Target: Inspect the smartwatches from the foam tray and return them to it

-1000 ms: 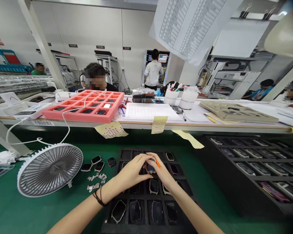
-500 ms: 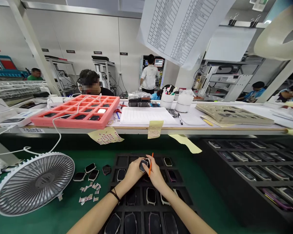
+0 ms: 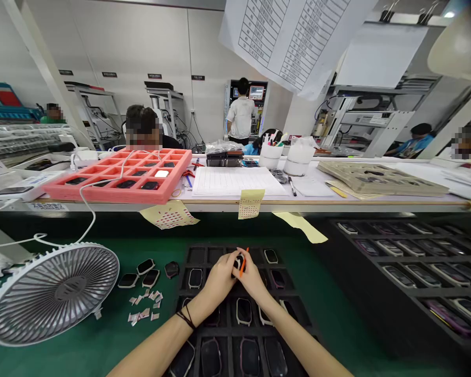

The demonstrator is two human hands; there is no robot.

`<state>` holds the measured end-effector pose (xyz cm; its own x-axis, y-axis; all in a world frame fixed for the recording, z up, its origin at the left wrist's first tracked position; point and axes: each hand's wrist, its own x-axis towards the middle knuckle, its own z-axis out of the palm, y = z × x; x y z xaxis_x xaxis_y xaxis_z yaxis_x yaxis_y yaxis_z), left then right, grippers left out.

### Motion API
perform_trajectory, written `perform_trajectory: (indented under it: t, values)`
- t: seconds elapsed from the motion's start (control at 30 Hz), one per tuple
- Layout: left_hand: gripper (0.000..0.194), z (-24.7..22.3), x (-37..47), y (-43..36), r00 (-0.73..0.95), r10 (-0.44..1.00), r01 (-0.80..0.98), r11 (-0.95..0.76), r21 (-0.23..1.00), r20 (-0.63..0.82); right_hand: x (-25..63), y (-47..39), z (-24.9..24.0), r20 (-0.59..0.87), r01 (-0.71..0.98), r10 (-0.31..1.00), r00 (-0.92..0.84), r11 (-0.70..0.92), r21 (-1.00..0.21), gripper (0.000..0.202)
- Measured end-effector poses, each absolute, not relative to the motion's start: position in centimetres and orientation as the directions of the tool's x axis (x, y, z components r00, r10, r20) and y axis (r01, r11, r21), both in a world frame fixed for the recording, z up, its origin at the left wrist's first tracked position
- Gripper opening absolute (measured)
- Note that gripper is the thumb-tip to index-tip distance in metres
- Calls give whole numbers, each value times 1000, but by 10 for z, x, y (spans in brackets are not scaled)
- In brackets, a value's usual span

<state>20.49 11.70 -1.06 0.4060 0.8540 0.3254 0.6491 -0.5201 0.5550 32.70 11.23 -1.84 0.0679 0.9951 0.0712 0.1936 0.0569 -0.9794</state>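
Observation:
My left hand [image 3: 221, 276] is closed around a small smartwatch [image 3: 239, 260], mostly hidden by the fingers. My right hand [image 3: 253, 280] meets it from the other side, its fingers closed on a thin orange stick-like tool [image 3: 244, 263] that stands tilted beside the watch. Whether the tool's tip touches the watch is hidden. Both hands are over a black foam tray [image 3: 231, 331] whose compartments hold several dark-screened smartwatches, such as a light-framed one [image 3: 244, 311] just below the hands.
Left of the tray lie several loose watches [image 3: 151, 278] and small pinkish-white scraps [image 3: 144, 314]. A white fan [image 3: 73, 290] stands at far left. A second black tray [image 3: 412, 293] fills the right. Above, a shelf [image 3: 227, 207] carries a pink foam tray [image 3: 113, 195] and papers.
The left fingers have moved over the watch, whose face now shows less. The orange tool stays in the right hand. The camera view has shifted slightly.

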Motion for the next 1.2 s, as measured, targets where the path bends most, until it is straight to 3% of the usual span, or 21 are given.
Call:
perform_trajectory:
  t: [0.5, 0.73, 0.9, 1.07, 1.2]
  values:
    - [63, -4, 210, 111, 437, 817, 507, -569, 647, 377, 328, 110, -16, 110, 191, 989, 102, 89, -977, 48]
    - [74, 0, 212, 108, 506, 771, 319, -584, 747, 387, 330, 106, -15, 70, 118, 987, 145, 53, -992, 47]
    - [68, -6, 211, 112, 476, 788, 412, -592, 692, 390, 328, 105, -18, 148, 177, 982, 117, 126, -976, 51]
    - [65, -7, 207, 114, 476, 775, 456, -622, 636, 416, 326, 104, -19, 85, 128, 996, 38, 80, -989, 58]
    - [56, -3, 201, 118, 410, 807, 441, -583, 682, 424, 330, 102, -8, -4, 9, 1000, 1, -4, -1000, 64]
